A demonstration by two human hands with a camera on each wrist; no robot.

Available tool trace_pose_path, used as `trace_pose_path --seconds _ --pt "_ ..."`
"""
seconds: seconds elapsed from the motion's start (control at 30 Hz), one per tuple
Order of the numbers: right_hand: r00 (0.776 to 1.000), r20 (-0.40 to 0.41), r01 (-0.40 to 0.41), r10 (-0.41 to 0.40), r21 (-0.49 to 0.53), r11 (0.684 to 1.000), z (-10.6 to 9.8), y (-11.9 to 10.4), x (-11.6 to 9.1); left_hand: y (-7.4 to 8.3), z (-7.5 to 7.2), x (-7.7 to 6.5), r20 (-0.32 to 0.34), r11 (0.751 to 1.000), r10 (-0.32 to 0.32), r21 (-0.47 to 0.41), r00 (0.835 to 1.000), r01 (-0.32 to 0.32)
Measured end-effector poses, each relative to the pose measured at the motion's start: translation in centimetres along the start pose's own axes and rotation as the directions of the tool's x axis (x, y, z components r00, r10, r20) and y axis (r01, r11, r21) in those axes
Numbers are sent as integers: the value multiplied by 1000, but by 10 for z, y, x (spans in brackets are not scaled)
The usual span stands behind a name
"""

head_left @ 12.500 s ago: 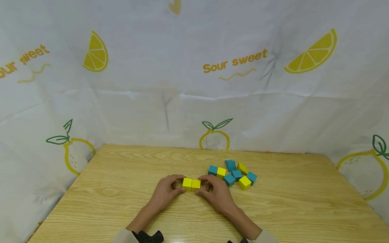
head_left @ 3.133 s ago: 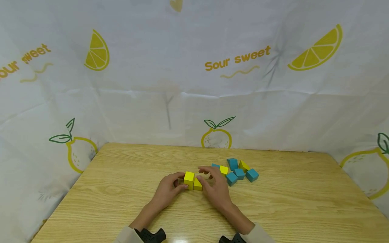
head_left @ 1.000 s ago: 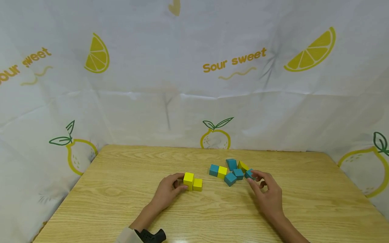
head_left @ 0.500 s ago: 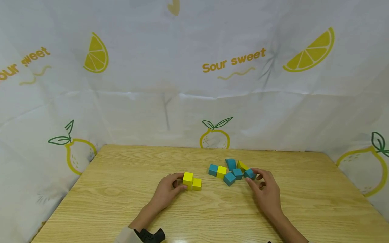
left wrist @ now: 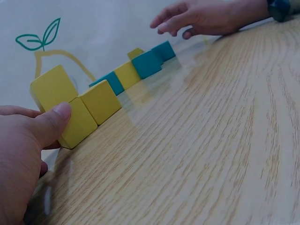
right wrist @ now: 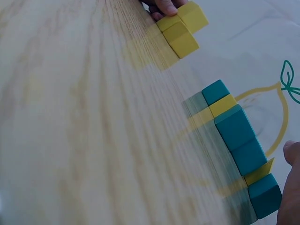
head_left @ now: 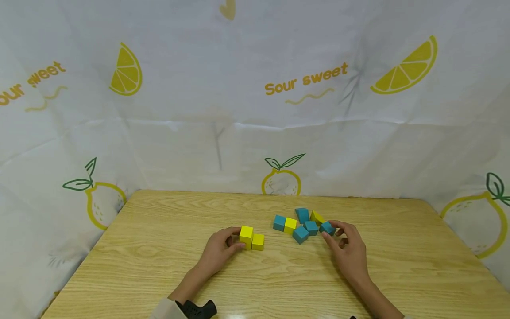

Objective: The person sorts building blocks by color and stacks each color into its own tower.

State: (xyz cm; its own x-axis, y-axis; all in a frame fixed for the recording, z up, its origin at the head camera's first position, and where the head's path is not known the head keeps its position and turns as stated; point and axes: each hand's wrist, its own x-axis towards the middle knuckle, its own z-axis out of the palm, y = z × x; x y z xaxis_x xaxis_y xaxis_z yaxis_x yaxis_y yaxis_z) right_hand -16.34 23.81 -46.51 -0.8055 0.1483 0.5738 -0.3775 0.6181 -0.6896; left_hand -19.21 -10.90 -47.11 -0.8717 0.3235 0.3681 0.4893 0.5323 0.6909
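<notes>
Two stacked yellow cubes [head_left: 246, 233] stand on the wooden table, and my left hand [head_left: 217, 250] pinches them from the left side, thumb near the seam between them. Against their right side sits another yellow cube [head_left: 258, 242]. My right hand [head_left: 352, 252] hovers with thumb and fingers apart over the rightmost blue cube [head_left: 327, 228]. In the left wrist view the right hand [left wrist: 197, 18] shows raised above the row of blocks. In the right wrist view its thumb [right wrist: 292, 153] is clear of the nearest blue block [right wrist: 265, 196].
Left of the right hand lie two blue cubes [head_left: 300, 235], a blue slant-sided block [head_left: 302, 215] and a yellow wedge [head_left: 317, 217]. A blue cube [head_left: 279, 223] and a yellow cube [head_left: 290, 225] sit side by side. A lemon-print cloth [head_left: 199, 146] hangs behind the table.
The two yellow cubes first stood side by side; a third from the pile now sits atop the left one. My right hand has left them and moved right to the blue cube.
</notes>
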Motion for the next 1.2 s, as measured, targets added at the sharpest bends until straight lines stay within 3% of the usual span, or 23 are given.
trace_pose_path --seconds 0.17,0.3,0.7,1.2 --pt "997 -35 72 -69 77 994 3 -2 0 2 -1 0 10 1000 -22 0 1000 22" --pt "991 -13 136 -135 118 984 10 -9 -1 3 -2 0 18 1000 -31 4 999 31" --pt "972 65 221 -224 50 974 41 -22 4 2 -2 1 23 999 -36 16 999 36" --pt "983 71 175 -169 -87 981 63 -26 14 1 -1 1 20 999 -28 16 999 27"
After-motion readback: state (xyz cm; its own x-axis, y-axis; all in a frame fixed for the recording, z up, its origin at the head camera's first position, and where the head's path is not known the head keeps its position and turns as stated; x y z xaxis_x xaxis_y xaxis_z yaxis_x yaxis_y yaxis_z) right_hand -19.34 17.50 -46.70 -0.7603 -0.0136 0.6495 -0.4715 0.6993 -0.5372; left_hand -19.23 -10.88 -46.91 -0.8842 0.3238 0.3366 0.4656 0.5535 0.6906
